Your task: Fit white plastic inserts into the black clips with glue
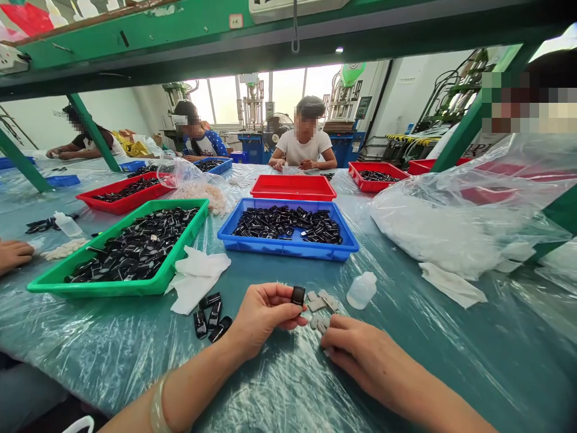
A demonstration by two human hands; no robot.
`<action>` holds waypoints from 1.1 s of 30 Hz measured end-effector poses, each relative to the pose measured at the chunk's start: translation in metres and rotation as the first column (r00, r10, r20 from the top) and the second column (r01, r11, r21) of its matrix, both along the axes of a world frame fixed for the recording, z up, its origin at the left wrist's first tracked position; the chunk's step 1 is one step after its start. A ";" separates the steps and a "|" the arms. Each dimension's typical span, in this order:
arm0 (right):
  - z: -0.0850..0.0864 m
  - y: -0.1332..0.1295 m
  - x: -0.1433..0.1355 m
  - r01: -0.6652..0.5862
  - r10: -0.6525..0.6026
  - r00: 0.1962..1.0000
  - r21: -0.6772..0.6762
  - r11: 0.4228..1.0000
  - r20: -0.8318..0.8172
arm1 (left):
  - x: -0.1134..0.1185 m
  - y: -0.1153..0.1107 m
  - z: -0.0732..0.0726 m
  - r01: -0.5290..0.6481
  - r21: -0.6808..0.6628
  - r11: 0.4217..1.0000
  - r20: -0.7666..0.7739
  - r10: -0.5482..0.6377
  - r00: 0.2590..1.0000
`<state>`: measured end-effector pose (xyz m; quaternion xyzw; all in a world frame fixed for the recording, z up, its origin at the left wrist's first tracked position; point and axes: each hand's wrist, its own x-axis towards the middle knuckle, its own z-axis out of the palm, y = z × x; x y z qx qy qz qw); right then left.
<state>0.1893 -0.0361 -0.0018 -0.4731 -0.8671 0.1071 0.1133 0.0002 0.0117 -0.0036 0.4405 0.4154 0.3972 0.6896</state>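
Note:
Between the thumb and fingers of my left hand (pixel 265 316) is a small glossy black plastic piece (pixel 298 295), held upright above the table. My right hand (pixel 356 349) is closed round slim metal tweezers (pixel 330 305), whose tip points at a cluster of small light-grey pads (pixel 317 302) on the plastic sheet. More grey pads lie close to its fingertips. Beside my left wrist lie several loose black pieces (pixel 215 315). A small translucent squeeze bottle (pixel 362 290) leans on the table beyond my right hand.
Ahead stand a blue tray (pixel 288 248) and a green tray (pixel 121 288), both holding many black pieces. White cloth (pixel 198 276) lies by the green tray. A large clear bag (pixel 442 222) bulges at right. A green beam (pixel 180 45) crosses overhead. Several people sit around the table.

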 end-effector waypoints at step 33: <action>0.003 0.000 -0.015 0.182 -0.123 0.660 -0.001 0.983 -0.741 | 0.007 -0.011 -0.008 0.224 -0.022 0.974 0.033 -0.223 0.974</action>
